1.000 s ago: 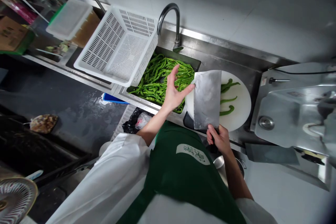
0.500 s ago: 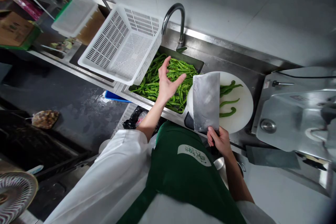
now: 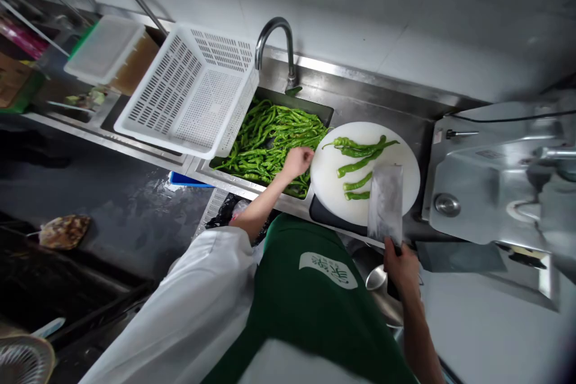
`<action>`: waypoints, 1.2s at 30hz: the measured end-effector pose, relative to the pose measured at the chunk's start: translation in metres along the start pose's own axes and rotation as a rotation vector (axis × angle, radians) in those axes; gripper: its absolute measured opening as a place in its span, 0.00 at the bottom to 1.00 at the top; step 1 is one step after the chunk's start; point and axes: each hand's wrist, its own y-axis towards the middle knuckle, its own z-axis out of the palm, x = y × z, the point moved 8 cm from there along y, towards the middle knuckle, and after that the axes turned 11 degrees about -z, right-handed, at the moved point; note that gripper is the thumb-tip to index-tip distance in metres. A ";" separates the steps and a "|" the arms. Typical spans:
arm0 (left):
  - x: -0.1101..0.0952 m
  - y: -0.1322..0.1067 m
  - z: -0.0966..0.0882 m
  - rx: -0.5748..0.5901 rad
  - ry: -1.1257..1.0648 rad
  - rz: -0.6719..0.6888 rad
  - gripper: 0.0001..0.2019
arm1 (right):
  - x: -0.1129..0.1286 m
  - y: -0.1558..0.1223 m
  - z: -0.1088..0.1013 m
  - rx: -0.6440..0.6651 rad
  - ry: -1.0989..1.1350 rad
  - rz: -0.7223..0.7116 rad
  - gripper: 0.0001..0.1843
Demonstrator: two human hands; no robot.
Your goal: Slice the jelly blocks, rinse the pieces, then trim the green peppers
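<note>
My right hand (image 3: pixel 401 267) grips the handle of a cleaver (image 3: pixel 386 201). Its broad grey blade lies over the lower right of a round white cutting board (image 3: pixel 324 183), partly hiding the peppers there. Several long green peppers (image 3: pixel 360 165) rest on the board, some with their stem ends cut off. My left hand (image 3: pixel 297 162) is closed, fingers curled, over the sink beside the board's left edge; whatever it may hold is hidden. Under and around it, many green chili peppers (image 3: pixel 270 132) fill the sink basin.
A white perforated basket (image 3: pixel 211 96) sits left of the peppers, across the sink edge. A curved faucet (image 3: pixel 275 27) rises behind the basin. To the right stands a metal machine (image 3: pixel 468 192). A lidded plastic container (image 3: pixel 105 51) stands at the far left.
My left hand has gone from spread fingers to closed and moved down and right toward the board. The cleaver has shifted right and lower, uncovering more of the peppers on the board.
</note>
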 end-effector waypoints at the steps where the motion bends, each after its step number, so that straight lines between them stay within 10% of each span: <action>1: -0.009 0.002 0.028 0.058 0.014 0.037 0.05 | -0.006 -0.003 0.001 0.006 -0.018 0.017 0.22; 5: -0.039 0.015 0.099 0.082 0.060 0.100 0.07 | -0.017 -0.016 0.009 0.021 -0.001 0.097 0.23; 9: -0.051 0.045 0.098 -0.076 0.109 0.108 0.05 | -0.022 -0.025 0.011 0.034 -0.027 0.193 0.26; 17: -0.025 0.065 0.115 0.170 0.213 0.096 0.10 | -0.011 -0.035 0.017 0.117 -0.132 0.155 0.25; 29: 0.034 -0.010 0.058 -0.017 -0.052 -0.015 0.06 | 0.085 -0.001 0.056 0.287 -0.491 -0.150 0.16; 36: 0.036 -0.019 0.067 -0.023 -0.078 -0.004 0.07 | 0.112 0.011 0.072 0.359 -0.591 -0.225 0.17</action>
